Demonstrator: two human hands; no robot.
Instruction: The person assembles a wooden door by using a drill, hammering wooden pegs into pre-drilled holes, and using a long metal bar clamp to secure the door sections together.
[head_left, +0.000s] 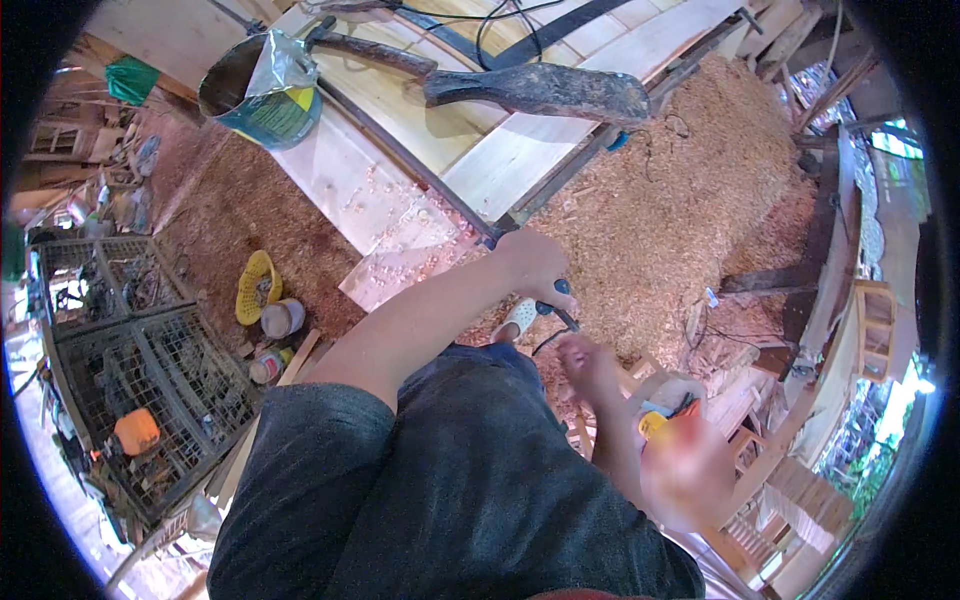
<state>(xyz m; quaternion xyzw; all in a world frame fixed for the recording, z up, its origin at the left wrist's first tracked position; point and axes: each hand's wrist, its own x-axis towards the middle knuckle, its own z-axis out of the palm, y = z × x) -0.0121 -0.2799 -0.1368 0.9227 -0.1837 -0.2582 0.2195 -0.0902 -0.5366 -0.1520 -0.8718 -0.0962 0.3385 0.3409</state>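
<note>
My left hand (535, 262) reaches across to the near corner of a panel of pale boards (520, 150). Its fingers close around the end of a bar clamp (487, 240), whose bar runs along the panel's edge. Below that hand show a dark blue clamp screw end (558, 294) and a thin metal rod (568, 320), partly covered by the fingers. My right hand (588, 366) is just below the rod, its fingers curled but smeared by motion. Whether it touches the rod cannot be made out. Across the panel lies a worn wooden mallet (540, 92).
A cut-open tin (275, 120) with a shiny bag stands at the panel's far left. Sawdust (640, 240) covers the floor. On the left are a yellow basket (258, 285), a white tub (282, 318) and a wire-mesh frame (180, 370). Wood offcuts (760, 480) lie at lower right.
</note>
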